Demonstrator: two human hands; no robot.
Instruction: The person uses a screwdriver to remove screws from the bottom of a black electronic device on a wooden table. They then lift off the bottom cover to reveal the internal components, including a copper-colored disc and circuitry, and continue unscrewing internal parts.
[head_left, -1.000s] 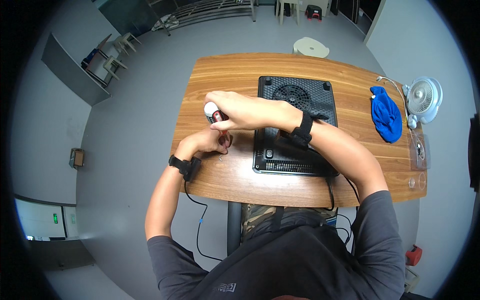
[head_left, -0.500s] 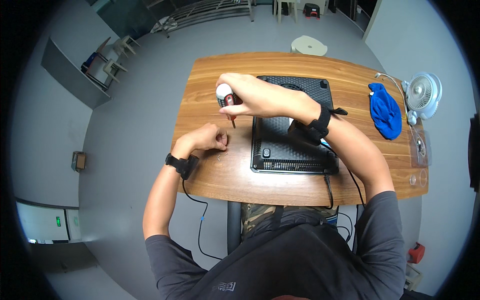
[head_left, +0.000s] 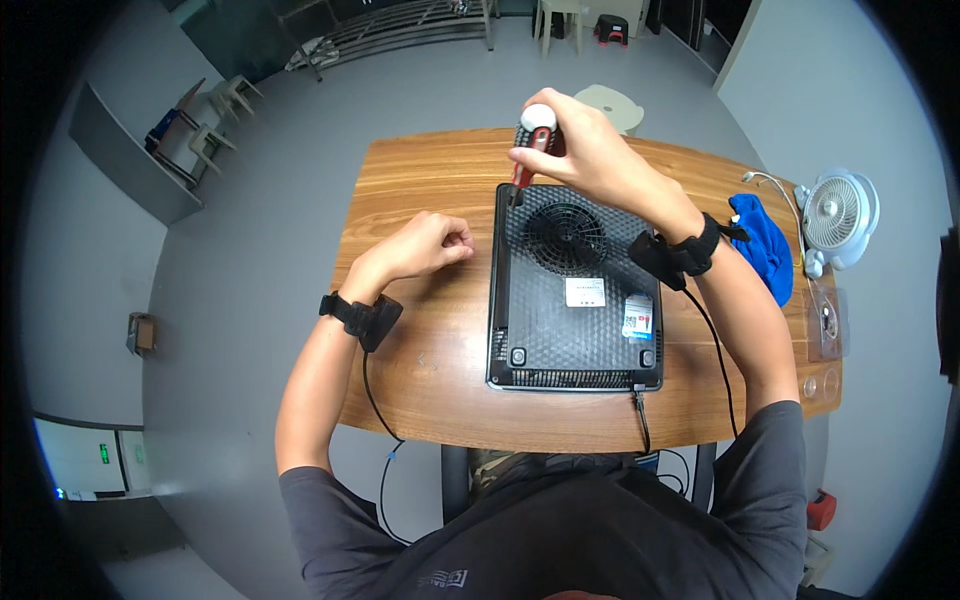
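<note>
A black, flat appliance (head_left: 560,340), which looks like an induction cooker, lies bottom up on the table, its round fan grille (head_left: 566,238) at the far end. My right hand (head_left: 580,140) is closed round a red and black screwdriver (head_left: 530,155) with a white cap. The screwdriver's tip points down at the appliance's far left corner; whether it touches is unclear. Left of the appliance, my left hand (head_left: 425,245) hovers low or rests on the wood, fingers curled together. Anything inside them is hidden. Small screws (head_left: 426,361) lie on the table nearer me.
The wooden table (head_left: 410,410) also bears a blue cloth (head_left: 762,250), a white fan (head_left: 838,215) and a clear plastic box (head_left: 827,325) on the right. A power cord (head_left: 641,420) hangs from the appliance over the near edge. Cables trail from both wrist straps.
My right hand has carried the screwdriver rightward, from over the bare wood to the appliance's far left corner. My left hand has moved away from the loose screws, fingers still curled.
</note>
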